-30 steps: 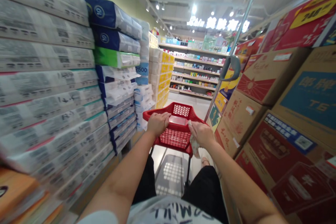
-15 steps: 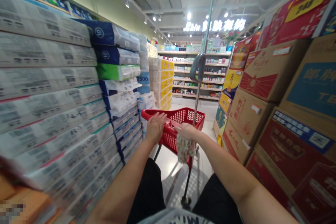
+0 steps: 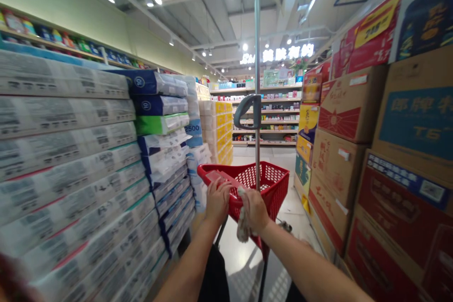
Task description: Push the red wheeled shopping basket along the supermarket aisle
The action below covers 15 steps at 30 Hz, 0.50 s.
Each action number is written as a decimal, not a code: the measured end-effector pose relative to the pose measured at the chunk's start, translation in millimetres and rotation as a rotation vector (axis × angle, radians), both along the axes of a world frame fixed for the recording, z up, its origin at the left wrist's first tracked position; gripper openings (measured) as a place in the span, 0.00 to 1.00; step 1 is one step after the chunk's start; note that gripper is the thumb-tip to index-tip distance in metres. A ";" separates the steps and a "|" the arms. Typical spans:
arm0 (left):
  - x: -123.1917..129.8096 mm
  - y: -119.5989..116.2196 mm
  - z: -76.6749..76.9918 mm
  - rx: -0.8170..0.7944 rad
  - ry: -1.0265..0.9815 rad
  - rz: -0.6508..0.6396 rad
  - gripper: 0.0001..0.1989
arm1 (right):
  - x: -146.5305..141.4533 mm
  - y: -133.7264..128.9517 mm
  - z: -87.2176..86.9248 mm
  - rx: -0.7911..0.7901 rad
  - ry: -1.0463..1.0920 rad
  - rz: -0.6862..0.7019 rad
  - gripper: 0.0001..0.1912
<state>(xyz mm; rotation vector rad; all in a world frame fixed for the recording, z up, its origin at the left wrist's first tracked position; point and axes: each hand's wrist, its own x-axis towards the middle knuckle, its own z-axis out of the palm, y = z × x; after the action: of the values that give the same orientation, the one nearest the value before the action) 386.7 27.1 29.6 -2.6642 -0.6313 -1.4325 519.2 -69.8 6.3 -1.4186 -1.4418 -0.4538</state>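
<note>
A red shopping cart (image 3: pixel 279 193) with perforated basket walls stands in front of me. My left hand (image 3: pixel 217 198) rests with bent fingers over its light red handle (image 3: pixel 222 177). Just to the right, my right hand (image 3: pixel 255 210) is closed at the cart's near edge, with a pale patterned cloth (image 3: pixel 242 226) in its fingers and hanging below. I cannot tell whether it is a rag or a soft bag. Rising from the cart area is a tall metal pole (image 3: pixel 257 56) with a grey looped grip (image 3: pixel 247 112). My palms hide part of the handle.
Wrapped paper packs (image 3: pixel 67 151) are stacked high on the left, beside blue-ended packs (image 3: pixel 164 85). Cardboard cartons (image 3: pixel 341 113) line the right side close by. Stocked shelves (image 3: pixel 279 130) cross the far end of the aisle, whose pale floor (image 3: pixel 244 255) shows around the cart.
The view has tilted up, so the cart sits lower in it. The pole now appears more upright and further left. My right hand has turned, with the cloth now bunched at its fingers.
</note>
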 end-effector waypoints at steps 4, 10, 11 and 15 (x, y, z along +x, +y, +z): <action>3.8 -30.7 -14.2 0.111 -0.075 -0.094 0.25 | -18.5 11.1 21.7 -0.288 0.225 0.047 0.19; -4.0 -26.8 -14.0 0.232 0.072 0.051 0.27 | -12.3 12.5 43.7 -0.346 0.539 0.567 0.23; -5.9 -23.4 -12.6 0.245 0.093 0.072 0.27 | -10.8 11.3 46.2 -0.367 0.574 0.637 0.24; -9.7 -16.0 -12.3 0.277 0.085 0.089 0.26 | -14.5 3.8 50.2 -0.444 0.473 0.576 0.23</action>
<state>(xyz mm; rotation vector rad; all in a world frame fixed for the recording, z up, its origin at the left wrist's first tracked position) 377.0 11.1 17.3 -2.4357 -0.4961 -1.2727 504.7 -66.0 56.4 -1.2438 -1.5108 0.5620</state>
